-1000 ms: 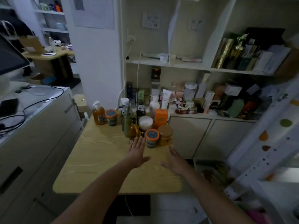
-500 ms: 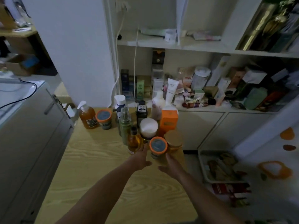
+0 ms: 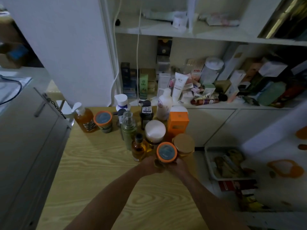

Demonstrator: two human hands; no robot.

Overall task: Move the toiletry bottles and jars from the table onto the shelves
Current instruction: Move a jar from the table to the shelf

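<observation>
Evidently the person is taking up the orange-rimmed jar (image 3: pixel 166 152), which stands at the near edge of the cluster on the table (image 3: pixel 93 171): the left hand (image 3: pixel 149 164) and the right hand (image 3: pixel 181 166) cup its lower sides, fingers curled round it. To do this well, the jar should come straight up before travelling toward the shelves, since the small amber bottle (image 3: pixel 137 149) stands just beside it on the left and the cork-lidded jar (image 3: pixel 184 144) just beside it on the right; a sideways drag could topple either. The lower shelf (image 3: pixel 216 107), far and to the right, is crammed with boxes, tubes and a white-capped canister (image 3: pixel 211 70), so the upper shelf (image 3: pixel 149 29), carrying only a few small things, looks the easier landing. A white bin (image 3: pixel 207 156) on the floor at right holds things too blurred to name.
</observation>
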